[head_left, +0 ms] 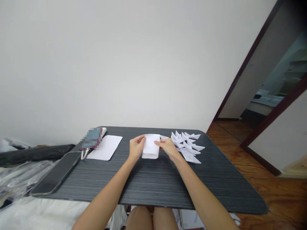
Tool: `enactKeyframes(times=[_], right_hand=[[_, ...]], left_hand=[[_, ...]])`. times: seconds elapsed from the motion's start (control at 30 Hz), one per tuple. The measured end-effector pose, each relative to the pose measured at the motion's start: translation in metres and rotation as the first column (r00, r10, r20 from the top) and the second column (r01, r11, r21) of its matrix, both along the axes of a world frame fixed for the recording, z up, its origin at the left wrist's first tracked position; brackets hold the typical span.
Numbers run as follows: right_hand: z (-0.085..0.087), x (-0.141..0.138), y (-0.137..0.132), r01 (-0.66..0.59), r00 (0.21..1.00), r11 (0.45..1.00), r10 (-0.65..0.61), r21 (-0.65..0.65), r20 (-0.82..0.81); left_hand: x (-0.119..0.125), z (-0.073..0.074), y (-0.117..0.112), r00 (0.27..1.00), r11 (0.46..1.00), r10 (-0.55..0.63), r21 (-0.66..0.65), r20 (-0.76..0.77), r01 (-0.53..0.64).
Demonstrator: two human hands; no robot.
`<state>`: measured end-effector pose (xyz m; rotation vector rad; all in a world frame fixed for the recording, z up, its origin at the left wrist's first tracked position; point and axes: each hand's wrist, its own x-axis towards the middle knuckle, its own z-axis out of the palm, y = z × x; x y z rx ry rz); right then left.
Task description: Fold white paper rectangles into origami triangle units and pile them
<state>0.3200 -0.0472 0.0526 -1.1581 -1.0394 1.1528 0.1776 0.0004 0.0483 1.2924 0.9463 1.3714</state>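
Note:
A white sheet of paper point(151, 147), folded over with its lower edge bent round, is held up above the dark table between both hands. My left hand point(136, 146) pinches its left edge near the top. On the other side, my right hand point(167, 146) grips the right edge, the thumb lying on the paper's face. Just right of that hand lie several folded white paper boats point(188, 147), pointed and crowded together. Part of another white paper piece point(163, 137) shows behind the right fingers.
A stack of white paper point(109, 148) lies on the table point(100, 182) at left. Beside it are a pixelated blue item point(92, 137) with a white cord and a black phone point(57, 172) at the left edge. A wall stands behind; a doorway opens at right.

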Motion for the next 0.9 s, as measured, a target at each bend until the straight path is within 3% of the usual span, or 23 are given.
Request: enactKeyframes(times=[0.13,0.3,0.53,0.7,0.77,0.9], right_hand=[[0.000,-0.002,-0.001,-0.117,0.993,0.990,0.117,-0.076,-0.004],[0.002,-0.005,-0.005,-0.144,0.989,0.986,0.146,-0.086,0.015],[0.007,-0.012,-0.010,-0.255,0.950,0.960,0.271,-0.118,0.155],[0.011,-0.001,-0.012,-0.423,0.867,0.892,0.450,-0.159,0.216],[0.012,0.006,-0.010,-0.377,0.896,0.922,0.386,-0.085,0.217],[0.010,0.010,-0.005,-0.237,0.961,0.970,0.227,0.048,0.160]], left_hand=[[-0.001,0.000,0.002,0.999,0.999,0.033,0.016,0.006,-0.033],[-0.004,0.000,0.005,0.997,0.997,0.071,0.027,0.041,-0.072],[-0.008,0.005,0.006,0.988,0.989,0.135,0.056,0.075,-0.140],[-0.011,0.004,0.011,0.970,0.975,0.216,0.020,0.111,-0.219],[-0.011,0.002,0.013,0.965,0.975,0.219,-0.008,0.143,-0.220],[-0.006,0.001,0.009,0.981,0.995,0.094,-0.002,0.172,-0.095]])
